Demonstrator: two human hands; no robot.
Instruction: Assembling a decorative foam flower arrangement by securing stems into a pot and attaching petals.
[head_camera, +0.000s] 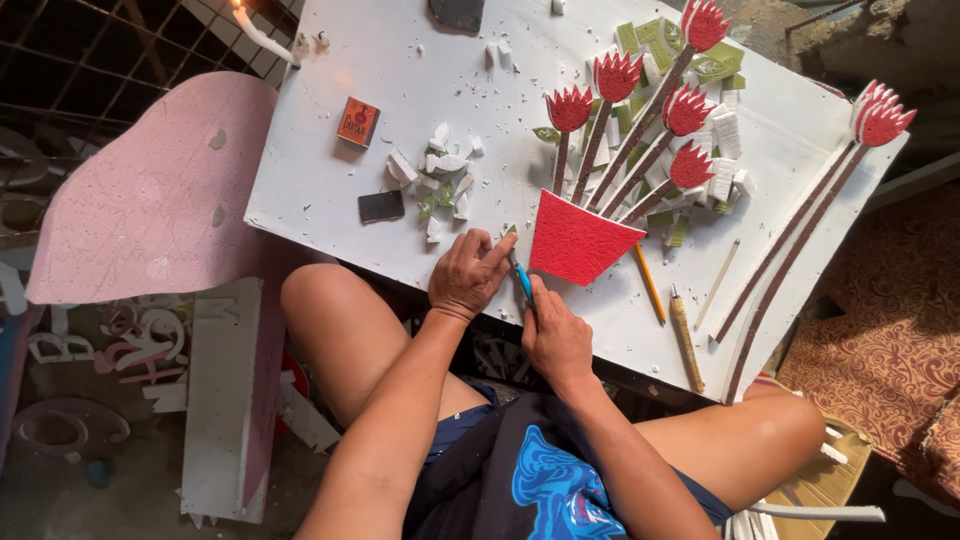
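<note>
1. The step in hand seems to be trimming: the right hand (556, 338) is curled closed around a blue-handled cutter (523, 281), with the tip at the lower left edge of the red foam pot shape (580, 240).
2. The left hand (467, 274) lies on the white desk (330, 170) just beside that edge, fingers bent and pressed together, touching the surface near the tool tip.
3. I judge that the next move needs a steady, short cut along the edge, with the left fingers kept out of the blade line.
4. The pot shape lies flat on the desk, directly ahead of both hands, touching the brown stems of the red foam flowers (617, 78) above it.
5. White foam scraps (440, 175) lie further left, well apart.
</note>
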